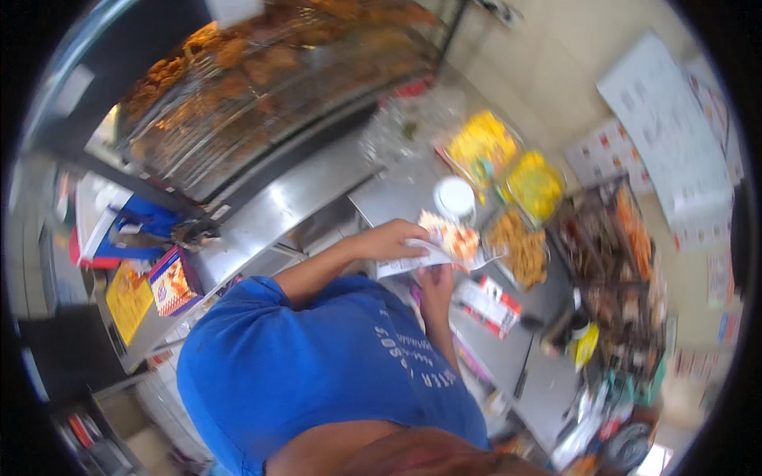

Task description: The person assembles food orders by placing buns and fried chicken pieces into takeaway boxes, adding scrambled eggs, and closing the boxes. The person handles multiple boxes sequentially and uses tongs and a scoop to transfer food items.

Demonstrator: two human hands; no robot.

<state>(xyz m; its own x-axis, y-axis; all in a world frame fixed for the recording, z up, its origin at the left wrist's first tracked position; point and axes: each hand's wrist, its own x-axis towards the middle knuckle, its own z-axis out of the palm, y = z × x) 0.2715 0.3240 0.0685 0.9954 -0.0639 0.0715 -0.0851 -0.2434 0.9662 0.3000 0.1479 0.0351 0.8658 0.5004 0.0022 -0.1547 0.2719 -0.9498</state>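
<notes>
Both my hands are on a white printed paper wrapper (406, 261), held over the steel counter. An orange-and-cream food piece (452, 238), too blurred to name, lies at its top. My left hand (394, 239) is closed on the wrapper's left side, fingers partly behind it. Below the food, my right hand (436, 287) pinches the wrapper's lower edge. Just beyond is a round white-topped tub (455, 196). A pile of golden strips like fries (517, 247) lies to the right. A red-and-white carton (486, 306) is beside my right hand.
A glass case of fried food (262, 95) stands at the far left. Shredded yellow food (481, 145) and a yellow-filled container (532, 186) are at the back. A compartmented dark rack (611, 254) stands right. A printed box (175, 282) sits left.
</notes>
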